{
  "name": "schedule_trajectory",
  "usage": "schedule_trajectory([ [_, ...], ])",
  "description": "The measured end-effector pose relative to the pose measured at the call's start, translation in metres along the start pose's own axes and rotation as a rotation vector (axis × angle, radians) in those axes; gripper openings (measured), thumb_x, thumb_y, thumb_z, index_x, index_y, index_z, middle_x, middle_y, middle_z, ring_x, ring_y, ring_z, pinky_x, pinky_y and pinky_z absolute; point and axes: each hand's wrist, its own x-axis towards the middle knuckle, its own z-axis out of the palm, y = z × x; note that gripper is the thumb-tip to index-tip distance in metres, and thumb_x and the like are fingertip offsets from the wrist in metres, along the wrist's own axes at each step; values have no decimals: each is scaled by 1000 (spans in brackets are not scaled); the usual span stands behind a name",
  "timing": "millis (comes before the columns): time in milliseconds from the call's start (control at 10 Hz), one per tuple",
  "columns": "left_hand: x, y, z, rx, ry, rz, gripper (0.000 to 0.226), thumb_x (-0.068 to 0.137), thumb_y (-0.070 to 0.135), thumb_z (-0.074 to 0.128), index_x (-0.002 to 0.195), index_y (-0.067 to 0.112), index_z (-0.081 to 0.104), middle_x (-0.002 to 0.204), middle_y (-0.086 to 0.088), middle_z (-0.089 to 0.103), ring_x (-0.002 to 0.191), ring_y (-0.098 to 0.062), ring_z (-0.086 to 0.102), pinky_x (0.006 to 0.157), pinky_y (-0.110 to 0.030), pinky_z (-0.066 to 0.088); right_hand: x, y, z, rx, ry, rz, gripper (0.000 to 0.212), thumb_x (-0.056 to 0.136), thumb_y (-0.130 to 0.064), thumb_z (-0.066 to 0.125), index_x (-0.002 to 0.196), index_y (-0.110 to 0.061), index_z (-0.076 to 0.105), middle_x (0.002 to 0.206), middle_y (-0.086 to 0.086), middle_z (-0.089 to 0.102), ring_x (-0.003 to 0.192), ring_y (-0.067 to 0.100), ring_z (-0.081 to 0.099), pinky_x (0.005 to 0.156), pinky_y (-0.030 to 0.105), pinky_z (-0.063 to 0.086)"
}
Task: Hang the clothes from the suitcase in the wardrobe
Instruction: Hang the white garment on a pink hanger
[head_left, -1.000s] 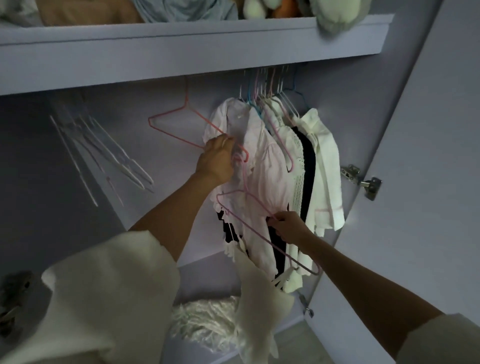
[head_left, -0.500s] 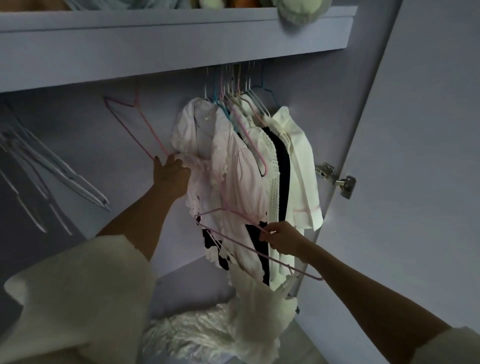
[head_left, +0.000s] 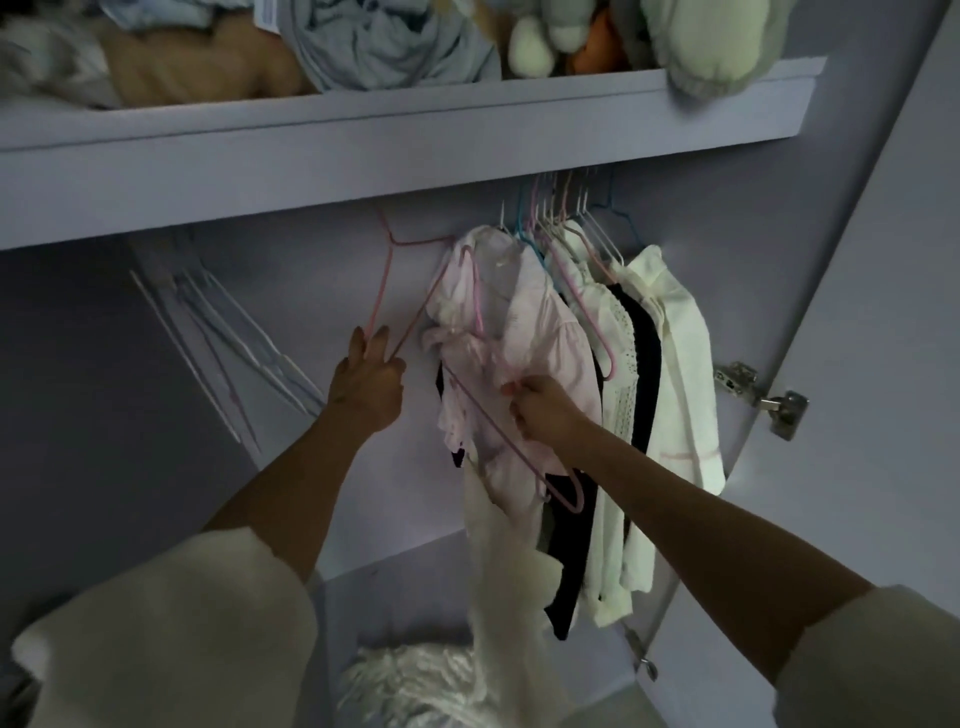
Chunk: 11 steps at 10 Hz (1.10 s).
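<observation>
Inside the wardrobe, several white, pale pink and black garments (head_left: 582, 353) hang bunched at the right end of the rail under the shelf. My left hand (head_left: 366, 384) pinches the lower corner of an empty pink wire hanger (head_left: 387, 275) that hooks up toward the rail. My right hand (head_left: 543, 410) grips a second pink hanger (head_left: 519, 457), which slants down to the right in front of a pale pink garment (head_left: 524, 338). A white cloth (head_left: 498, 561) droops below that hand. The suitcase is out of view.
The shelf (head_left: 415, 135) above holds folded clothes and plush toys. Empty white hangers (head_left: 234, 332) lean at the left. The open door (head_left: 883, 364) with its metal hinge (head_left: 769, 400) stands at the right. A white fluffy heap (head_left: 415, 686) lies on the wardrobe floor.
My left hand slid left off the hanging clothes, taking the pink hanger's corner. My right hand rose with the second hanger toward the pink garment. The camera tilted up.
</observation>
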Motion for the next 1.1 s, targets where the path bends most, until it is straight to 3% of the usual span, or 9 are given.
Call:
schedule_trajectory([
  [300,-4,-2,-9,-371,213,28,42,88,-8,43,127,2,53,135,-17,40,122,-34,44,107,-33,35,29,-46,6,-45,175,-232,24,91,3,31,102,-4,52,79,4,49,60,9,40,50,15,33],
  [400,-4,2,-14,-444,264,-19,41,89,-6,42,128,4,52,135,-13,39,118,-29,50,103,-24,34,41,-60,7,-114,265,-317,31,93,1,33,116,4,54,107,17,56,85,23,54,74,26,43],
  [500,-4,13,-19,-498,341,-50,44,90,-3,43,133,9,47,142,-10,31,113,-33,52,99,-32,42,60,-66,5,-164,289,-355,32,94,-2,35,120,5,53,124,20,54,116,33,50,93,29,39],
  [600,2,17,-18,-548,400,-113,48,91,-1,45,138,8,41,146,-10,27,114,-34,52,96,-36,46,85,-68,5,-152,235,-294,33,94,-4,37,122,6,51,112,18,55,108,34,54,81,32,45],
  [700,6,20,-15,-672,407,-179,49,92,-1,46,140,4,37,147,-10,28,106,-38,58,84,-42,53,103,-56,-6,-158,162,-187,36,94,-10,40,126,5,48,99,18,57,75,23,52,56,23,36],
  [800,5,25,-10,-781,409,-216,47,93,-1,46,139,5,37,140,-12,36,93,-36,63,66,-36,56,112,-45,-23,-218,242,-147,37,94,-12,41,128,3,48,129,24,53,109,29,56,57,23,36],
  [900,0,30,-8,-759,381,-212,50,92,-1,47,141,6,36,140,-13,39,97,-36,62,75,-38,56,105,-47,-30,-585,291,-166,35,97,-10,40,128,3,47,134,19,50,126,31,47,85,26,46],
  [1000,-7,31,-13,-710,361,-190,52,92,3,49,142,7,34,142,-13,41,112,-34,56,97,-40,47,103,-44,-36,-417,440,-197,34,97,-9,38,126,7,48,131,22,51,123,33,47,99,32,36],
  [1100,-21,33,-15,-673,298,-195,53,93,7,49,143,9,32,145,-13,36,128,-29,44,108,-28,34,89,-34,-32,-541,460,-322,33,96,-9,36,122,7,49,126,25,52,119,35,49,96,32,37],
])
